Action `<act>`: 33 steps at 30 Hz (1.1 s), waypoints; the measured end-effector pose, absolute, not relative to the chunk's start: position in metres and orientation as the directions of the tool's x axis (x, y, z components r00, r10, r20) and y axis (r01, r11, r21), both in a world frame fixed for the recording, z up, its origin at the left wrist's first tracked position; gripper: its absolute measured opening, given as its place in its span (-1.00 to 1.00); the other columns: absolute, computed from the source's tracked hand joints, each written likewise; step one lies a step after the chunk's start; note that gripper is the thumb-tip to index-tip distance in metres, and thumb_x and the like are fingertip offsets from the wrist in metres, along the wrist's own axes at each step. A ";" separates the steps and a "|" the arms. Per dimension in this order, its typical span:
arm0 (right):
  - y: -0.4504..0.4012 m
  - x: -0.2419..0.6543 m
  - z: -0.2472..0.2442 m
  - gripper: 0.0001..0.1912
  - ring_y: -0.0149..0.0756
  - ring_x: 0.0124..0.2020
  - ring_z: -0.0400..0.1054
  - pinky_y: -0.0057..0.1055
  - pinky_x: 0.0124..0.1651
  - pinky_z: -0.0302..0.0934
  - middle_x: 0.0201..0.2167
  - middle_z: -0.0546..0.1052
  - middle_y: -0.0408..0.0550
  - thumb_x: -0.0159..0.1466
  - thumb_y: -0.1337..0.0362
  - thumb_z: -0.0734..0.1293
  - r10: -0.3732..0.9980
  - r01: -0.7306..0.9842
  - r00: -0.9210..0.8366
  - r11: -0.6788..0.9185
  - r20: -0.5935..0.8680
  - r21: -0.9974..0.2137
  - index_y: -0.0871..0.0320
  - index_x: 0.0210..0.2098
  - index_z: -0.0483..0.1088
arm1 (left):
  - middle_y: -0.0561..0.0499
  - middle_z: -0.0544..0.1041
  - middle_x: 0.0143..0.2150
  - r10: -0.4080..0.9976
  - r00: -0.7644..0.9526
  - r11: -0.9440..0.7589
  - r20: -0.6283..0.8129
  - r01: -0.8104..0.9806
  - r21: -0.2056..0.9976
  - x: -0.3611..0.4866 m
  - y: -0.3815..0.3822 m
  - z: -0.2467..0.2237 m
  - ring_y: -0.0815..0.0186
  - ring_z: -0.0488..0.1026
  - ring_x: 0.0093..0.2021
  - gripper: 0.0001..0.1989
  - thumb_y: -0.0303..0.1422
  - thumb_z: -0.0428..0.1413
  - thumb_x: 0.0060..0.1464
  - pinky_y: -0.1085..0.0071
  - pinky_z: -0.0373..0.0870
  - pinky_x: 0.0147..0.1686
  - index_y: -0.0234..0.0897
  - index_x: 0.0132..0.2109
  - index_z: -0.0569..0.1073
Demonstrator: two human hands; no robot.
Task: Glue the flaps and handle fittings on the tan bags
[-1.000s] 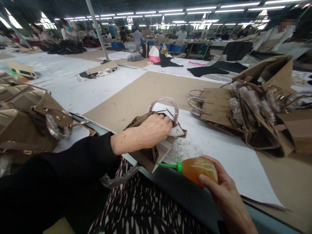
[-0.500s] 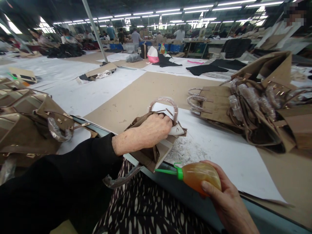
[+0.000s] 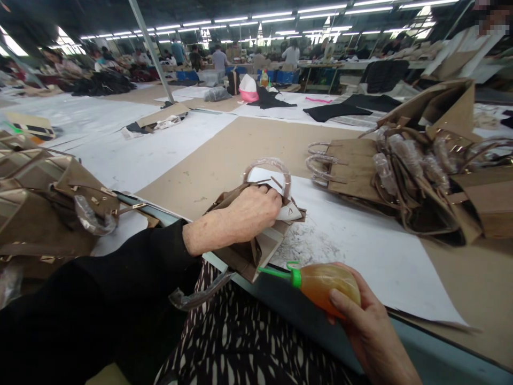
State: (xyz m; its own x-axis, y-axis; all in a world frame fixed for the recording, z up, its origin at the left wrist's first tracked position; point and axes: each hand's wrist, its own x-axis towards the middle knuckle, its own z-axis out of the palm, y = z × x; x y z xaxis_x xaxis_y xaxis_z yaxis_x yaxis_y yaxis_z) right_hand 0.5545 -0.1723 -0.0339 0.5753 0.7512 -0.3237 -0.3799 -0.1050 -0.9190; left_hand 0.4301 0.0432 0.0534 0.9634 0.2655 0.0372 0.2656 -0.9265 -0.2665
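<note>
A brown handbag [image 3: 240, 255] lies at the table's front edge, partly over my lap. One plastic-wrapped handle [image 3: 269, 162] arches up beyond my hand, and another hangs down toward my lap. My left hand [image 3: 256, 211] is closed on the bag's upper edge, its fingertips hidden inside beside a white lining piece. In my right hand [image 3: 364, 315] is a squeeze bottle [image 3: 326, 286] of amber liquid, probably glue, tilted on its side. Its green nozzle [image 3: 274, 273] points left, the tip close to the bag's lower corner; whether they touch I cannot tell.
Brown handbags with wrapped handles are heaped at right [image 3: 401, 182] and at left [image 3: 52, 208]. White paper [image 3: 360, 256] and brown board [image 3: 208, 155] cover the table. Farther back are black fabric pieces [image 3: 336, 112], a metal post [image 3: 152, 53] and several people at work.
The bottle has risen slightly, its nozzle tip now a little higher by the bag's corner. My left hand keeps its hold on the bag. The view has shifted slightly.
</note>
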 end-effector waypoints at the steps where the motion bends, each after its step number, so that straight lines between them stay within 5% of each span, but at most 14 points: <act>1: -0.173 0.553 -0.035 -0.44 -0.28 -0.47 0.28 -0.51 -0.59 0.17 -0.34 0.50 -0.07 -0.02 0.08 0.58 0.756 -0.383 0.565 -0.115 -0.331 -0.916 0.10 -0.09 0.42 | -0.20 0.50 -0.18 0.266 0.963 -0.926 0.038 0.267 -0.266 0.430 0.043 0.053 0.14 0.47 -0.19 -0.83 -0.40 0.03 0.16 0.28 0.34 -0.25 -0.44 -0.16 0.42; 11: -0.185 0.559 -0.041 -0.43 -0.30 -0.50 0.31 -0.52 -0.53 0.25 -0.41 0.51 -0.14 0.02 0.03 0.55 0.786 -0.179 0.570 -0.165 -0.239 -0.970 0.06 -0.05 0.37 | -0.18 0.50 -0.16 0.269 0.963 -0.925 0.004 0.260 -0.277 0.430 0.043 0.054 0.16 0.45 -0.18 -0.86 -0.41 0.03 0.17 0.30 0.35 -0.24 -0.40 -0.16 0.41; 20: -0.168 0.576 -0.051 -0.40 -0.16 -0.17 0.45 -0.41 -0.10 0.32 -0.13 0.53 -0.09 0.07 -0.02 0.50 0.760 0.178 0.650 -0.132 0.016 -0.975 0.02 0.02 0.32 | -0.17 0.49 -0.20 0.231 0.971 -0.937 0.061 0.239 -0.254 0.433 0.051 0.052 0.15 0.46 -0.23 -0.86 -0.39 0.07 0.14 0.27 0.36 -0.27 -0.39 -0.21 0.42; 28: -0.144 0.592 -0.060 -0.66 -0.15 -0.07 0.34 -0.32 -0.05 0.25 -0.07 0.40 -0.05 0.30 0.18 0.34 0.781 0.716 0.392 0.073 0.487 -0.694 0.00 0.05 0.29 | -0.17 0.53 -0.19 0.258 0.966 -0.952 0.006 0.256 -0.170 0.442 0.064 0.068 0.15 0.48 -0.24 -0.85 -0.40 0.10 0.09 0.29 0.37 -0.24 -0.40 -0.20 0.45; 33: -0.137 0.597 -0.069 -0.57 -0.08 -0.05 0.35 -0.26 -0.15 0.35 0.00 0.34 0.06 0.31 0.40 0.21 0.784 0.874 0.234 0.090 0.575 -0.478 0.02 0.15 0.20 | -0.16 0.55 -0.21 0.255 0.967 -0.957 0.020 0.255 -0.139 0.447 0.076 0.066 0.14 0.50 -0.25 -0.82 -0.38 0.14 0.06 0.32 0.37 -0.25 -0.38 -0.19 0.46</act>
State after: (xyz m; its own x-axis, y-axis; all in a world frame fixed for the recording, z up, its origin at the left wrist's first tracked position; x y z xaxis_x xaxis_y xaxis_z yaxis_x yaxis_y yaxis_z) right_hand 0.5967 -0.1373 -0.0686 0.2336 0.7843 0.5747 0.8737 0.0901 -0.4780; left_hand 0.4465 0.0761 0.0657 0.9668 0.2548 0.0204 0.2552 -0.9569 -0.1387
